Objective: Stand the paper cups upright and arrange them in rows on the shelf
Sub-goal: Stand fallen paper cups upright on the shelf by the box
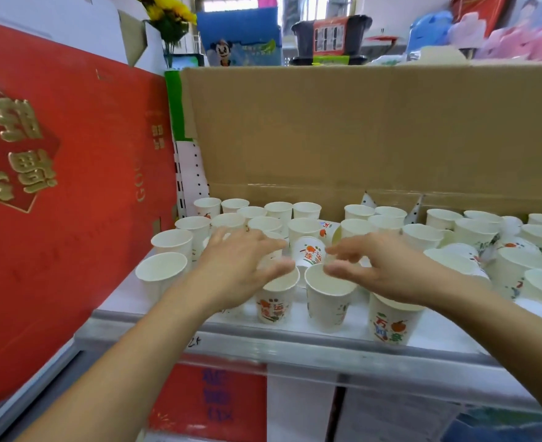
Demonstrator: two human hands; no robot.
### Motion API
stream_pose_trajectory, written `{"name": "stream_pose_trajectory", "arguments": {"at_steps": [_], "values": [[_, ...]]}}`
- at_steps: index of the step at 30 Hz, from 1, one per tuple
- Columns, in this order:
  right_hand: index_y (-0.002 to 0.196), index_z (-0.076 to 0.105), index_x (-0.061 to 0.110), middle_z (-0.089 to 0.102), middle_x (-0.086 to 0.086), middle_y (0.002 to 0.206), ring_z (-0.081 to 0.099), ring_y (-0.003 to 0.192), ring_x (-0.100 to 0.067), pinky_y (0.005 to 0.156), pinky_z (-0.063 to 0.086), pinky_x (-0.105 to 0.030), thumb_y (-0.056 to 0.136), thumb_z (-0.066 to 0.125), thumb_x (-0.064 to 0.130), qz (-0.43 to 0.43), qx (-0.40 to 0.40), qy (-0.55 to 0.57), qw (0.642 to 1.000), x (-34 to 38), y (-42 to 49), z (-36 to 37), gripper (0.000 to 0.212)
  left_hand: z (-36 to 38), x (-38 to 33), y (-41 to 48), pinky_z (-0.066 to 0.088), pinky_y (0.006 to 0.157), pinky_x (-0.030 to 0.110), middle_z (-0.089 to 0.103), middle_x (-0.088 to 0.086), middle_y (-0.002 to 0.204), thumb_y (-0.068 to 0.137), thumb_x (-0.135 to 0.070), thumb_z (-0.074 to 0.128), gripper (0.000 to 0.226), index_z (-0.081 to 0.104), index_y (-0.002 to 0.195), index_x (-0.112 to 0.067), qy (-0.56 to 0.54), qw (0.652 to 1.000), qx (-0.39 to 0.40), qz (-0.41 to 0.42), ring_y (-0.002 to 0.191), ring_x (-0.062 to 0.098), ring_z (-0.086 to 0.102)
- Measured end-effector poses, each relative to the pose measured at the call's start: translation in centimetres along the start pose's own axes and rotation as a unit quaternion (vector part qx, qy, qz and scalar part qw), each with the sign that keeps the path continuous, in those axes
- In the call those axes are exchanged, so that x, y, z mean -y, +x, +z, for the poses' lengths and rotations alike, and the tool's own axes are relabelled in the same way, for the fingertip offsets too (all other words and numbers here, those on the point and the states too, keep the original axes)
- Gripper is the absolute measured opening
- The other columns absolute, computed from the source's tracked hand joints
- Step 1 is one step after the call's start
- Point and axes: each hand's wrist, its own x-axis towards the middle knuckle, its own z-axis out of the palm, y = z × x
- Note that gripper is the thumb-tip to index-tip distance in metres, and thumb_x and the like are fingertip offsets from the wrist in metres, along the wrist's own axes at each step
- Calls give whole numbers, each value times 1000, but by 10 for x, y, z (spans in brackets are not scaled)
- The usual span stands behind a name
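Observation:
Several white paper cups with orange and green print stand upright on the shelf (295, 342). An upside-down cup (309, 255) sits in the middle, between my two hands. My left hand (241, 266) hovers over the cups at the left with fingers spread and relaxed, its thumb over the rim of a front cup (274, 303). My right hand (368, 266) reaches in from the right, fingers extended toward the upside-down cup, thumb above another front cup (327, 298). Neither hand holds anything. More cups crowd the right side (518, 250), some tilted or lying down.
A tall cardboard wall (359, 132) closes the back of the shelf. A big red gift box (55, 186) leans at the left. The shelf's front rail has a clear plastic strip (295, 365). Red packaging (209, 403) lies below.

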Motion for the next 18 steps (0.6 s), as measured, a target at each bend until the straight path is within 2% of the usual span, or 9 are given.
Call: {"name": "stream_pose_trajectory", "arguments": {"at_steps": [2, 4, 7, 10, 13, 14, 16, 18], "values": [[134, 47, 43, 55, 24, 125, 51, 114, -2, 99, 41, -33, 70, 47, 79, -21, 49, 21, 998, -2, -8, 0, 73, 6, 0, -13, 1, 119, 40, 35, -18, 148, 75, -81, 31, 77, 32, 143, -45, -35, 999, 16, 10, 138, 5, 25], [138, 40, 45, 47, 27, 131, 45, 120, -2, 103, 39, -33, 69, 53, 78, -27, 68, 12, 997, -4, -12, 4, 78, 14, -1, -19, -1, 120, 35, 31, -20, 151, 72, -81, 40, 83, 31, 145, -41, -35, 999, 0, 16, 140, 1, 21], [138, 43, 41, 50, 19, 136, 45, 122, -6, 102, 38, -31, 74, 61, 67, -62, 18, 6, 998, -2, -5, 13, 71, 22, 1, -16, 10, 114, 27, 43, -17, 144, 73, -81, 42, 80, 42, 140, -37, -31, 997, -65, 11, 133, 3, 33], [139, 40, 40, 49, 18, 137, 44, 121, -8, 99, 36, -26, 77, 60, 66, -69, 11, -3, 998, 12, -4, 23, 70, 23, 13, -22, 21, 108, 27, 51, -17, 135, 65, -83, 29, 85, 49, 135, -37, -19, 997, -72, 10, 125, 6, 42], [142, 35, 40, 46, 17, 141, 42, 125, -9, 101, 32, -27, 77, 53, 72, -85, 37, -23, 995, 18, -3, 21, 75, 20, 22, -24, 23, 110, 31, 50, -18, 135, 65, -81, 30, 84, 48, 135, -39, -11, 998, -58, 2, 125, 6, 41], [142, 35, 39, 46, 18, 140, 43, 125, -8, 102, 31, -27, 76, 50, 73, -84, 46, -17, 995, 19, -1, 16, 75, 19, 24, -23, 21, 113, 33, 48, -19, 137, 64, -83, 29, 86, 46, 137, -40, -11, 999, -50, -4, 127, 5, 39], [137, 44, 38, 54, 16, 132, 50, 116, -5, 98, 38, -28, 81, 48, 69, -54, 31, 63, 996, 11, 12, 3, 65, 17, 23, -24, 12, 117, 32, 42, -22, 141, 64, -87, 24, 90, 41, 139, -41, -20, 999, -43, -17, 131, 1, 34], [128, 54, 32, 63, 13, 111, 58, 98, -5, 86, 46, -27, 87, 50, 59, -17, 3, 123, 992, -8, 32, -7, 49, 15, 16, -23, 5, 116, 28, 38, -24, 144, 67, -89, 18, 90, 38, 141, -41, -37, 998, -50, -20, 134, -1, 29]]}}
